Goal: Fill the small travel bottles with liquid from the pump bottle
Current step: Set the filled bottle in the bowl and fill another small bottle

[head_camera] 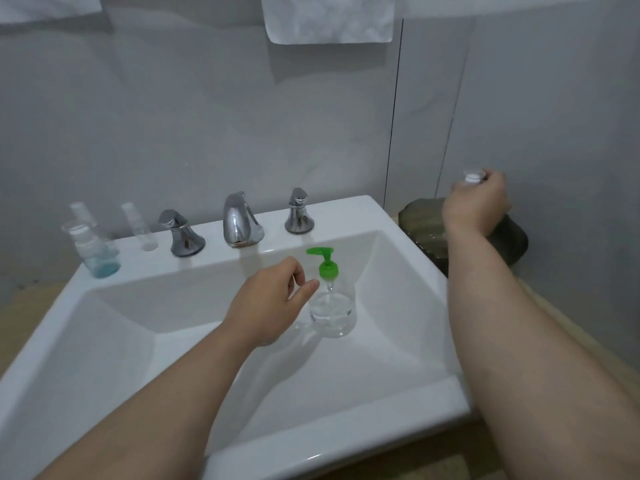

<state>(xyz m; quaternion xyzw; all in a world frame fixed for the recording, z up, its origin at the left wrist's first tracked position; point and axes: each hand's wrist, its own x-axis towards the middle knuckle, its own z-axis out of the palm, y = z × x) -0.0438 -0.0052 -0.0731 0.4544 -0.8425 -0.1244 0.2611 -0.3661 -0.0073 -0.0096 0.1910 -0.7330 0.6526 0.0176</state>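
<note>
Nearest, front rim of white sink [311,455], crossed by two bare forearms. In the basin, upright, clear pump bottle [334,310] with green pump head [323,259], partly filled with clear liquid. Left hand [273,299] just beside its shoulder, grip released, fingers loosely curled around nothing, thumb tip close to the bottle's neck; touching or not, cannot tell. Right hand [476,202] raised well off to the right of the sink, above a dark green dish [422,220] on the table, grip clenched around a small white-capped bottle [473,176], body of it hidden by the fingers. On the sink's back ledge: chrome faucet [240,220] between two chrome handles, and at far left three small travel bottles standing upright, one with blue liquid [98,259] at the bottom, two clear ones [140,225] near it. White towel [329,19] hanging on the wall above.
</note>
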